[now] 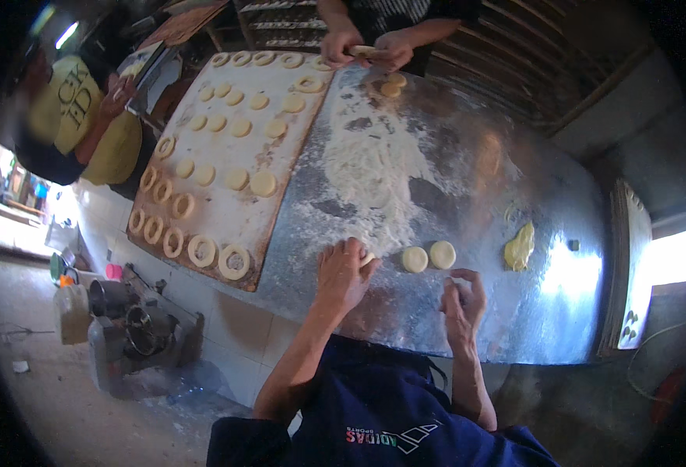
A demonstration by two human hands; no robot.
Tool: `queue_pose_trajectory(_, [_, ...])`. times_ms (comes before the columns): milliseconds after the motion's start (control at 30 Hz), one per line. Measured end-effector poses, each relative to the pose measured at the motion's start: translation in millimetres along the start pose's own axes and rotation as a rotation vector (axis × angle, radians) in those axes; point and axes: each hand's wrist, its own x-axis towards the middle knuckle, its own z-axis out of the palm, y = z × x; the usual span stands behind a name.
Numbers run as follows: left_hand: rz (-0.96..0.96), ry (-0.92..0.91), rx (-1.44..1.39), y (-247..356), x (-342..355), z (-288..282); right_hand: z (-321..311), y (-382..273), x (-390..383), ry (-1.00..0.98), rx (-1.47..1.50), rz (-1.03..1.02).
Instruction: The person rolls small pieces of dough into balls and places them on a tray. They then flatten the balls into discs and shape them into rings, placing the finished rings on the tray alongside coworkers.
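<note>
My left hand [341, 274] is closed around a small pale dough piece [367, 258] at the edge of the flour; only a bit of the dough shows past the fingers. To its right lie two round dough discs, the left disc [415, 259] and the right disc [442, 254], side by side on the metal table [499, 311]. Just in front of them, my right hand [464, 300] hovers with half-curled fingers, thumb and forefinger apart, and no object visible in it.
Left, a floured board [222, 148] carries dough rings and discs in rows. Flour [374, 167] covers mid-table; a yellow dough lump [520, 247] lies right. Across the table, a co-worker's hands [366, 48] hold dough above two small discs [392, 86]. Another person [86, 109] stands far left.
</note>
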Motion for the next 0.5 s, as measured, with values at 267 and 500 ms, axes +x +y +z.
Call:
queue_pose_trajectory(267, [-0.170,0.035,-0.676,61.2,-35.2,1.5,4.0,-0.9,20.2,-0.693,0.243,-0.224])
queue_pose_trajectory(500, [-0.034,-0.093,-0.522,77.1,-35.9,-22.6,4.9,-13.9,31.7,-0.937,0.325,-0.271])
